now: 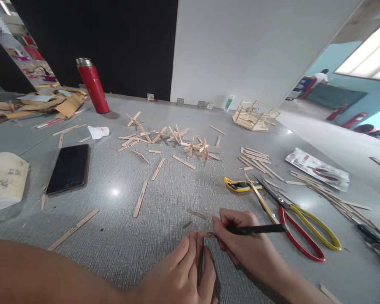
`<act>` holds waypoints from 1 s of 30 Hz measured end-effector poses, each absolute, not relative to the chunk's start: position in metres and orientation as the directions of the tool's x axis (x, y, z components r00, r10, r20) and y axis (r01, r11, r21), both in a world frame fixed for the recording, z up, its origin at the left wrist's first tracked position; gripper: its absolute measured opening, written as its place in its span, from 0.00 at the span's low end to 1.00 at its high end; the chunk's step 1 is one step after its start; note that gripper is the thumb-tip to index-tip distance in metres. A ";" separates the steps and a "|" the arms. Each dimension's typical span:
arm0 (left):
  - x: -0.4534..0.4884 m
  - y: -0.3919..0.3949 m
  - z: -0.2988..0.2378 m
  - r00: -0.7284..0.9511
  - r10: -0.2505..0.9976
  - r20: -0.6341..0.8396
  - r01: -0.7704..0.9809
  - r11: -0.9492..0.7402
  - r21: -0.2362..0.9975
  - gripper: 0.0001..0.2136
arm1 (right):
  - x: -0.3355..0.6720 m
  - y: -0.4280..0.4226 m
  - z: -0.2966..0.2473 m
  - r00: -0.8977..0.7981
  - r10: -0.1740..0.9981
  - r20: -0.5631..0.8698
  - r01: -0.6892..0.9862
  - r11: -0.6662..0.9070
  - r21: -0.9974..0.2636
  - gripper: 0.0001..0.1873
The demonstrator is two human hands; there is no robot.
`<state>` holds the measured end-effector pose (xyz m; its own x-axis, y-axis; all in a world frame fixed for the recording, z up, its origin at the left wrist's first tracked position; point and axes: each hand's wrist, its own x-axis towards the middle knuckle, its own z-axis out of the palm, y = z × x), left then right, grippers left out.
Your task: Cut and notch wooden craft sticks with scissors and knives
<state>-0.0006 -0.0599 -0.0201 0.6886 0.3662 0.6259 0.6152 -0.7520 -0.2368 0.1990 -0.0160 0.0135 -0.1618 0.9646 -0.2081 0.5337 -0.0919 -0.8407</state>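
Observation:
My left hand [186,270] lies low in the middle, its fingertips closed on the end of a short wooden craft stick [206,233]. Close beside it on the right, my right hand [243,232] is wrapped around a black pen [261,229]. The pen's tip is hidden behind my fingers, near the stick. Just beyond my hands lie a thin dark strip [196,214] and a smaller dark scrap [187,224]. Whole craft sticks, such as one stick [140,198] with a mark on it, are scattered farther off.
Scissors [281,202], a pencil [261,198] and a yellow utility knife [240,185] lie right of my hands. Crossed-stick pieces [177,135] and a wooden frame [256,118] stand farther back. Leftward are a phone [69,169] and a red flask [95,88]. A panel [240,50] bounds the back.

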 end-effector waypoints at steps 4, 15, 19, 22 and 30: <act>0.000 -0.060 -0.019 0.702 0.372 0.607 0.612 -0.752 -0.246 0.19 | 0.200 -0.012 0.013 -0.159 0.958 -0.239 0.504 -0.130 -0.854 0.21; -0.009 -0.061 -0.009 0.749 0.112 0.653 0.473 -0.781 -0.408 0.06 | 0.199 -0.013 0.021 -0.141 0.964 -0.225 0.365 -0.161 -0.917 0.22; -0.008 -0.064 -0.014 0.745 0.027 0.666 0.382 -0.836 -0.394 0.06 | 0.205 -0.011 0.023 -0.096 0.979 -0.182 0.289 -0.148 -0.946 0.23; -0.002 -0.065 -0.022 0.732 0.094 0.674 0.375 -0.882 -0.284 0.07 | 0.211 -0.009 0.024 -0.030 0.989 -0.144 0.255 -0.132 -0.958 0.23; -0.009 -0.047 0.027 0.845 0.506 0.170 0.334 -0.750 0.571 0.32 | 0.219 -0.002 0.020 0.017 0.999 -0.041 0.342 -0.045 -0.939 0.24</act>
